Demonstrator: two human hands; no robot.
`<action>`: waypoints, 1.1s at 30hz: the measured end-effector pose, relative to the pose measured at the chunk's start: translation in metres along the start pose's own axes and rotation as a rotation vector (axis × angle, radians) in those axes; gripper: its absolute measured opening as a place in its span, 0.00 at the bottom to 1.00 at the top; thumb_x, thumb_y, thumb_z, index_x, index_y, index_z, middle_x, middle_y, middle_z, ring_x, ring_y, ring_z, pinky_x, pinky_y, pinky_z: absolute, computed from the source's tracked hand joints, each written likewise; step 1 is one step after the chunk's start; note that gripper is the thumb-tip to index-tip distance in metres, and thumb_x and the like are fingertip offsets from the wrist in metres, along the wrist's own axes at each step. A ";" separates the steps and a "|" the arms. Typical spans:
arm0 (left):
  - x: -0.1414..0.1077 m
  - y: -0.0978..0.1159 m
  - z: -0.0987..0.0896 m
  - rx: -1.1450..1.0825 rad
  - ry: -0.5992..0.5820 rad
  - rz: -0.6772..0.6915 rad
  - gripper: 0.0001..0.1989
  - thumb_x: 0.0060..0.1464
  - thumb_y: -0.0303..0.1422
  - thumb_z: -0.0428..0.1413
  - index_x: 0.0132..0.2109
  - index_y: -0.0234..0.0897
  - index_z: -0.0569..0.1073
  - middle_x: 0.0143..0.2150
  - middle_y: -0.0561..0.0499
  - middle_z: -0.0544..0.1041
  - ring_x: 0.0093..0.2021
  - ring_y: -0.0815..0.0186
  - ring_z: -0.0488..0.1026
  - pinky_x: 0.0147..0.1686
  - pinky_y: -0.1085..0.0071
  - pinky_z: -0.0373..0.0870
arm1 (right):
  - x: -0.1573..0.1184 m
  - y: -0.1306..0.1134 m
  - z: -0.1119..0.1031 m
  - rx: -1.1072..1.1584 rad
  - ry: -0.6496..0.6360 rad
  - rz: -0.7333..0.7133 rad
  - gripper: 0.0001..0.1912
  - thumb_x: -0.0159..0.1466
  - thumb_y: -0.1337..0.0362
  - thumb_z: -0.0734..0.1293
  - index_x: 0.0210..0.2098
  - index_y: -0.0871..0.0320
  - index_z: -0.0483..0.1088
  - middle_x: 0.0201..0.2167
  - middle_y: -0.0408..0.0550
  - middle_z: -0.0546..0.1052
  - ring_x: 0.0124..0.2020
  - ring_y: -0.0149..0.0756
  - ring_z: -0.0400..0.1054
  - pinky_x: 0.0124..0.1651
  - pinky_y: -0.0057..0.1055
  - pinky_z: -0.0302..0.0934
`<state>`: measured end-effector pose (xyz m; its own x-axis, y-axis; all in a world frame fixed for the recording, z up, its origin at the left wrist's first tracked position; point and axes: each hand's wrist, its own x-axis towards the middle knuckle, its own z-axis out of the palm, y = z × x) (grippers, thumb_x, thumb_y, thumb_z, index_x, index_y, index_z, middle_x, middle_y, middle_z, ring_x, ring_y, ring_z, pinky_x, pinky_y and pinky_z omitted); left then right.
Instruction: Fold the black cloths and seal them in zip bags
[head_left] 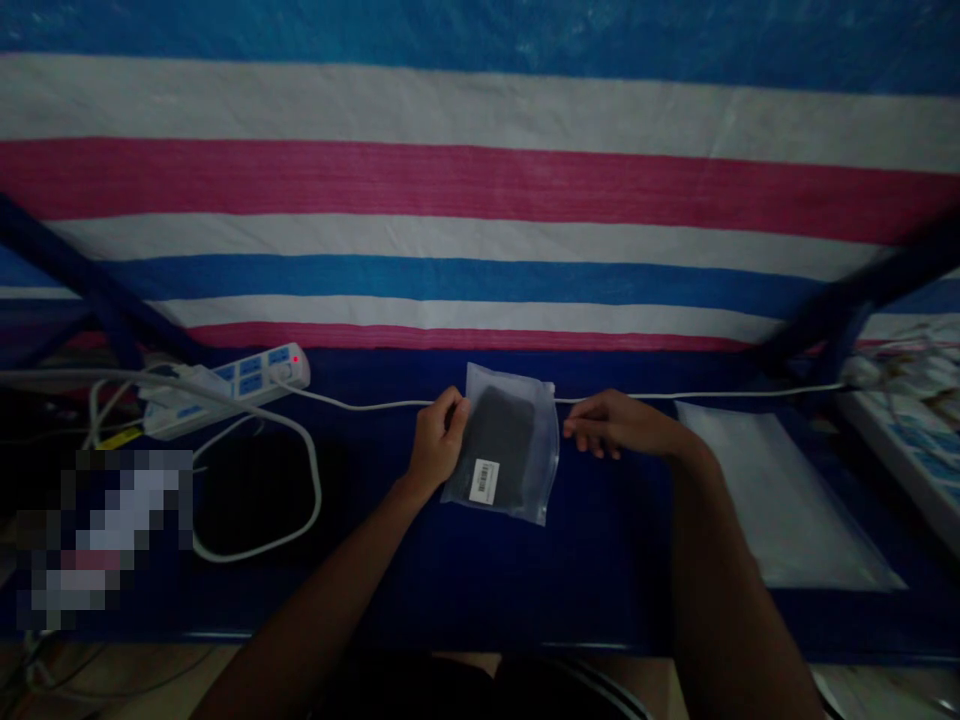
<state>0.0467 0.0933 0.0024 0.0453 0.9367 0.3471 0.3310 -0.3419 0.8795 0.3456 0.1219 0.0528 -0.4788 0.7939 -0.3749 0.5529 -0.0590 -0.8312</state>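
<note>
Here, the person's left hand point(439, 442) is curled closed on the left edge of a clear zip bag point(501, 445), gripping it between thumb and fingers, and the bag lies flat on a dark blue table surface point(600, 565) between the two hands. Inside the bag sits a dark folded item point(495, 440), with a white barcode label point(484, 481) low on the bag's front. The right hand point(619, 425) is held open, fingers extended and apart from any grip, with its fingertips point(570, 428) just beside the bag's right edge. Behind the bag, a thin white cable point(360, 405) runs across the table towards a white power strip point(251, 385) with blue switches and a small red light, off to the left. A thicker white cable point(300, 470) loops on the table in front of that strip. To the right lies a pale translucent sheet point(780, 490), and further right is a white board point(907, 440) with blue markings and tangled cables. A pixelated patch hides whatever lies at the far left. Beyond everything hangs a striped pink, white and blue tarp point(480, 180).
</note>
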 end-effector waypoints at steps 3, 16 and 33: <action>0.000 -0.003 0.000 0.019 0.021 0.003 0.18 0.70 0.39 0.49 0.30 0.41 0.60 0.24 0.58 0.58 0.25 0.68 0.59 0.29 0.68 0.52 | 0.008 -0.007 0.012 0.087 -0.047 -0.052 0.17 0.63 0.49 0.72 0.37 0.58 0.81 0.29 0.49 0.82 0.25 0.36 0.76 0.23 0.29 0.69; 0.004 -0.009 0.001 0.042 0.057 -0.036 0.15 0.71 0.38 0.47 0.33 0.41 0.62 0.26 0.57 0.64 0.28 0.67 0.63 0.30 0.69 0.56 | 0.039 -0.007 0.040 0.319 0.140 -0.168 0.21 0.57 0.49 0.77 0.42 0.57 0.82 0.34 0.48 0.85 0.33 0.39 0.79 0.39 0.36 0.75; 0.003 -0.009 0.003 0.058 0.074 -0.034 0.11 0.69 0.34 0.49 0.35 0.41 0.62 0.26 0.58 0.64 0.26 0.69 0.63 0.29 0.71 0.57 | 0.051 -0.019 0.072 0.498 0.299 -0.023 0.18 0.53 0.52 0.80 0.37 0.58 0.82 0.39 0.53 0.85 0.42 0.47 0.80 0.52 0.46 0.75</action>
<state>0.0468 0.0997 -0.0052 -0.0359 0.9387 0.3428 0.3851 -0.3035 0.8715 0.2616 0.1201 0.0204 -0.2332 0.9306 -0.2821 0.1221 -0.2598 -0.9579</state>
